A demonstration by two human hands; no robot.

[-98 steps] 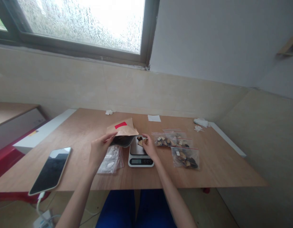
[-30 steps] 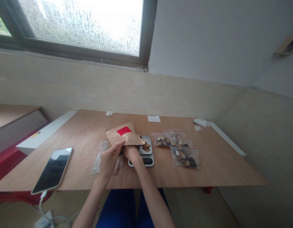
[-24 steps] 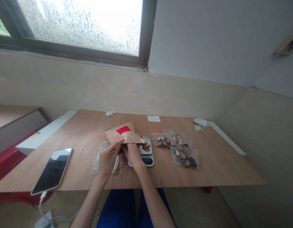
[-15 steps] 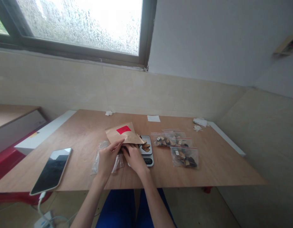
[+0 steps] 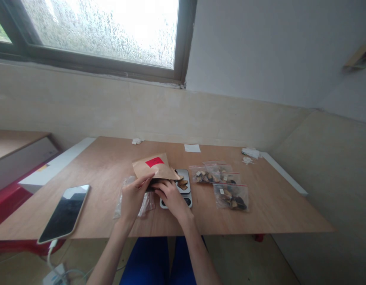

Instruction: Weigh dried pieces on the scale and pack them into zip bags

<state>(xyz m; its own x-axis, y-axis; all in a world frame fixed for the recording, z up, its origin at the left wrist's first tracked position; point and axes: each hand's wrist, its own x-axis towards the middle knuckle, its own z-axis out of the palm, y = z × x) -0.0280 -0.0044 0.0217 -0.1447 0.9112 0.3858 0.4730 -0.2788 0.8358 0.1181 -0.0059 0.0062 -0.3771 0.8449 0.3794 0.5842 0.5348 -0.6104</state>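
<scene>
A brown kraft paper bag (image 5: 164, 171) with a red label lies tilted over a small white digital scale (image 5: 187, 194), its mouth towards me. My left hand (image 5: 133, 198) is closed on the bag's near edge at the left, thumb on top. The fingers of my right hand (image 5: 171, 196) are bent at the bag's dark mouth. Their tips are partly hidden inside, and whatever they pinch cannot be made out. Several brown dried slices (image 5: 183, 183) rest on the scale plate, just beyond my right hand. Crumpled clear plastic bags (image 5: 145, 206) lie under and beside my left hand.
Clear zip bags (image 5: 231, 197) with dark and pale pieces lie right of the scale. A phone (image 5: 65, 213) on a charging cable (image 5: 52, 250) is at the left table edge. White paper (image 5: 192, 148) and crumpled tissues (image 5: 251, 152) sit along the back.
My right hand has drawn slightly right and its fingers have shifted at the bag's mouth, showing more of the dark opening. The bag and my left hand stay nearly in place.
</scene>
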